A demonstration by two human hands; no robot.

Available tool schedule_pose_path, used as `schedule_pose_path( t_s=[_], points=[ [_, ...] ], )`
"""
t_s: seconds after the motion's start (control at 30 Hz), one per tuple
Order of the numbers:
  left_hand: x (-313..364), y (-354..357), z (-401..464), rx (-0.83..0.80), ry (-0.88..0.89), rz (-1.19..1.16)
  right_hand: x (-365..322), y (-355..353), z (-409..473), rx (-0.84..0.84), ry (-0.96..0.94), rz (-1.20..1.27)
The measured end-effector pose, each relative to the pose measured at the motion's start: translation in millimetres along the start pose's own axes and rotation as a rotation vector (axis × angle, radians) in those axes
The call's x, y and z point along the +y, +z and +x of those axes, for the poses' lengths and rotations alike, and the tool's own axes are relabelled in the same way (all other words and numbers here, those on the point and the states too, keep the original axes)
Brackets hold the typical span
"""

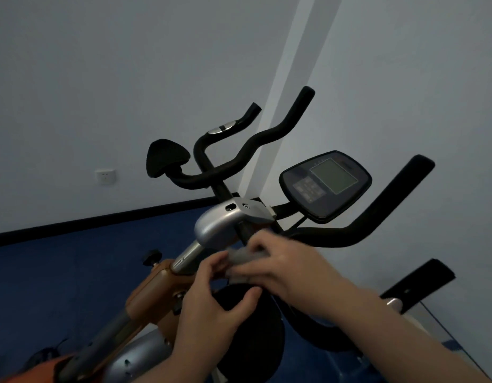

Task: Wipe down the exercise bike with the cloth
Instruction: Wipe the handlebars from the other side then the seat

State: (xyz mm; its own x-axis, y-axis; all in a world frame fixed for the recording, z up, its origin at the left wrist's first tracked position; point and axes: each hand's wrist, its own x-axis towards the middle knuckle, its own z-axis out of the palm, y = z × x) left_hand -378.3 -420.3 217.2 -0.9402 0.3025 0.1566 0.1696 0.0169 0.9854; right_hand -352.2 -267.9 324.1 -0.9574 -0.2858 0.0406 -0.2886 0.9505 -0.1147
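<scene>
Exercise bike (pixel 220 230), black and silver with an orange-brown frame, stands on a dark blue floor (pixel 59 272) close to a pale grey wall (pixel 128 64). Its curved black foam handlebars (pixel 266 134) rise toward the wall, and a dark, rounded console (pixel 326 185) with a greyish screen sits tilted on the right of the stem. A silver metal housing (pixel 221 226) caps the steering post just below the handlebar clamp.

Both of the person's hands meet right under that housing. The small grey cloth (pixel 243 257), crumpled and somewhat blurred, is held between them, against or just beside the post below the silver housing; I cannot tell whether it actually touches the metal. The right hand (pixel 280 266) lies over the cloth from the right with its fingers (pixel 255 248) curled round it. The left hand (pixel 211 305) comes up from below, its fingertips pinching the cloth's left edge and its thumb (pixel 246 297) stretched out beneath, in front of a round black disc-shaped part (pixel 255 341) of the bike.

Lower left, a black knob (pixel 152 258) sticks out of the orange-brown frame block (pixel 153 288). A white wall socket (pixel 105 176) sits low on the wall at left, above a black skirting strip (pixel 87 223).
</scene>
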Motion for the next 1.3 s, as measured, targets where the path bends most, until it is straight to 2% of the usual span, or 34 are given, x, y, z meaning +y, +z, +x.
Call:
schedule_pose_path(
  t_s=[0.03,0.1,0.2,0.27,0.33,0.53,0.7,0.8,0.97,1.07,1.17,1.3],
  points=[
    [-0.1,-0.4,-0.2,-0.007,-0.012,-0.013,-2.1,-0.9,2.6,-0.065,-0.065,-0.031],
    [-1.2,-0.3,-1.1,-0.009,-0.026,-0.02,9.9,-13.2,7.0,-0.091,-0.086,-0.146],
    [0.8,0.4,-3.3,0.013,-0.038,0.014,28.6,-29.2,12.4,-0.01,-0.043,-0.262],
    [2.9,0.7,-3.9,0.018,-0.029,0.066,21.6,-22.8,17.3,-0.002,-0.092,-0.198],
    [4.2,0.2,-5.2,0.015,-0.035,0.101,8.7,-4.0,15.8,-0.079,-0.119,-0.162],
    [7.1,-1.8,-9.3,0.075,-0.042,0.25,45.4,-34.0,17.1,-0.038,0.189,-0.219],
    [21.8,-1.9,-9.4,0.138,0.088,0.336,6.3,3.0,28.6,0.015,0.057,-0.135],
    [28.3,-7.3,-6.8,0.095,0.094,0.365,14.3,6.4,4.9,0.123,0.139,-0.057],
    [46.2,-2.9,24.5,-0.046,0.146,0.477,62.2,-25.9,-21.6,0.281,0.397,-0.144],
    [59.3,11.4,49.6,-0.129,0.153,0.644,49.6,-24.7,-11.1,0.353,0.406,-0.104],
    [57.7,19.5,53.4,-0.167,0.186,0.723,21.4,-3.4,-15.2,0.335,0.341,-0.023],
    [48.6,14.9,53.4,-0.218,0.223,0.759,35.1,-4.5,-41.0,0.495,0.502,0.005]
  ],
)
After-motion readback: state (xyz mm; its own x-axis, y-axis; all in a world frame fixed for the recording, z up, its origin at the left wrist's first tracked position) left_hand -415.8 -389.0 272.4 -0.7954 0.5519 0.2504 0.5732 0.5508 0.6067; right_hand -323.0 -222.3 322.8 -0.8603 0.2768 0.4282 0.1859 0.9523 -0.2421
